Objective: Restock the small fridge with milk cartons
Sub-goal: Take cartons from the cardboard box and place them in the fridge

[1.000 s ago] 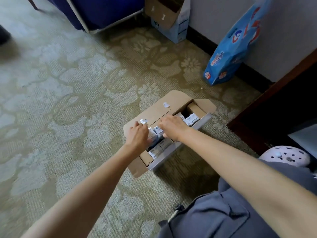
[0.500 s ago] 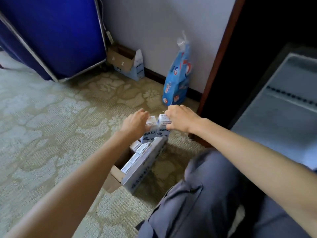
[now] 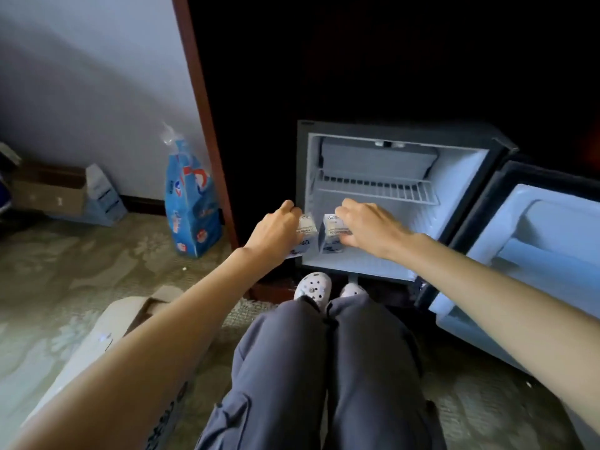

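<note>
Delivery step: the left hand pinches one carton, the right hand pinches another carton, both held at the fridge mouth above its bare floor (door open at 3 o'clock). Next, I judge, set them upright deep inside, toward 12 o'clock, then release each grip.

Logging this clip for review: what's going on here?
A crouching person holds one milk carton in each hand: left hand on the left carton, right hand on the right carton. Both cartons are at the mouth of the open fridge, low at its left side, above its floor. The wire shelf is bare. The supply box lies on the carpet, left.
</note>
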`<move>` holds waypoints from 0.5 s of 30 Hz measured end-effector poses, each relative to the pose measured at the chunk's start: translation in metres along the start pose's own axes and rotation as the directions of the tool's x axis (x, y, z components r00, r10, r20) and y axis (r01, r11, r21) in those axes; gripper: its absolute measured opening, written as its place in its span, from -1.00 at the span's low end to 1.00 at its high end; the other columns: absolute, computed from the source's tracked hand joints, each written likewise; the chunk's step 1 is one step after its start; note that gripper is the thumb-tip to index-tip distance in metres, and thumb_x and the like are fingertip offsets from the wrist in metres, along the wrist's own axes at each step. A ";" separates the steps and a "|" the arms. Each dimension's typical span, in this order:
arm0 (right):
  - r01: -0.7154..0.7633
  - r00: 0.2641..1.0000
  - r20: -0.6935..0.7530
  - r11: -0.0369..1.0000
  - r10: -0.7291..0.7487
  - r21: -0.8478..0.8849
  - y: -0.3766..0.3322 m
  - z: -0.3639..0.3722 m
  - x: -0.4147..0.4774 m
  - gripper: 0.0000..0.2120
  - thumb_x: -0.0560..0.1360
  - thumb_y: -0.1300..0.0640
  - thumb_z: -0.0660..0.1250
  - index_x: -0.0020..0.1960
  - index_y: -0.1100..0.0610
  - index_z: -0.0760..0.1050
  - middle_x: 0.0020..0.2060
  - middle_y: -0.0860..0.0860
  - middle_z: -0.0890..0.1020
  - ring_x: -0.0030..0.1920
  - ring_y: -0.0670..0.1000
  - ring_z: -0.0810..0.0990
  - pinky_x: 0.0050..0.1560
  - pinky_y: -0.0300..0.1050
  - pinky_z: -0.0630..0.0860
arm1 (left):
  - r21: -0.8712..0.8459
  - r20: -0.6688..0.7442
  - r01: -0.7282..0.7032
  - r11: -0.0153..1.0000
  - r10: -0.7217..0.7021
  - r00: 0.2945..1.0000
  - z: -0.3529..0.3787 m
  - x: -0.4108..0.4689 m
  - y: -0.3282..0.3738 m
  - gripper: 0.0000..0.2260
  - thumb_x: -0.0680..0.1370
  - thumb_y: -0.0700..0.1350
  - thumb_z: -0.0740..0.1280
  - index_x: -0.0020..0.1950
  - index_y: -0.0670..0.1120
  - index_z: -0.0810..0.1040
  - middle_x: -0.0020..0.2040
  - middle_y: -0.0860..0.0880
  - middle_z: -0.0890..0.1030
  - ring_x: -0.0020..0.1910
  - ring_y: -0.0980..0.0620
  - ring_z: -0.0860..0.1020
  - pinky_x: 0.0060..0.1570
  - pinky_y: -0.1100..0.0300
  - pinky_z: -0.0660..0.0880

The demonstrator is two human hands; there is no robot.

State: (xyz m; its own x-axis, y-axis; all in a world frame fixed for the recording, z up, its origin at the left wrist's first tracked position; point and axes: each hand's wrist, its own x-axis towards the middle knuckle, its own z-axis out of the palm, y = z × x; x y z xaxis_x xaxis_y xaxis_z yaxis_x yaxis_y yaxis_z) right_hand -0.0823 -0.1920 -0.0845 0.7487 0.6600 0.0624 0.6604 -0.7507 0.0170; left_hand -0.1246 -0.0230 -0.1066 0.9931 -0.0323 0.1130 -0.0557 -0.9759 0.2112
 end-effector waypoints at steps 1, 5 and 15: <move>-0.027 1.000 -0.012 1.000 0.027 -0.008 0.012 -0.001 -0.004 -0.81 0.51 0.15 0.28 -0.13 0.18 0.27 -0.15 0.07 0.31 -0.15 0.12 0.44 -0.21 -0.11 0.22 | -0.011 0.000 -0.029 1.000 0.029 1.000 0.001 0.011 0.009 -0.69 0.55 -0.17 0.28 0.25 -0.25 0.40 0.23 -0.17 0.38 0.05 -0.31 0.53 -0.04 -0.06 0.43; -0.096 0.992 -0.084 0.995 0.094 -0.021 0.050 -0.001 -0.003 -0.84 0.52 0.18 0.26 0.01 0.27 0.38 -0.05 0.12 0.41 -0.06 0.16 0.51 -0.21 -0.09 0.28 | -0.071 -0.001 -0.089 0.994 0.089 0.996 0.006 0.055 0.033 -0.73 0.54 -0.17 0.30 0.20 -0.26 0.43 0.19 -0.17 0.41 0.01 -0.29 0.54 0.01 -0.07 0.48; -0.188 0.942 -0.299 0.977 0.150 -0.103 0.106 0.017 0.051 -0.76 0.25 0.33 0.47 -0.18 0.29 0.43 -0.26 0.17 0.50 -0.34 0.16 0.53 -0.47 -0.15 0.25 | 0.002 -0.081 -0.195 0.981 0.194 0.978 0.020 0.147 0.035 -0.66 0.56 -0.21 0.20 0.34 -0.21 0.33 0.25 -0.16 0.37 0.01 -0.28 0.54 -0.01 -0.08 0.52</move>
State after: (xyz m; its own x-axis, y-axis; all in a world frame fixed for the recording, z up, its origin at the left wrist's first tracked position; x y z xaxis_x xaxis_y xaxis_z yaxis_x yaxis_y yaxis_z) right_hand 0.0267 -0.2376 -0.0960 0.7873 0.5008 0.3597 0.4982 -0.8604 0.1073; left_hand 0.0214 -0.0661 -0.1022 0.9517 -0.2035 0.2301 -0.2477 -0.9515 0.1828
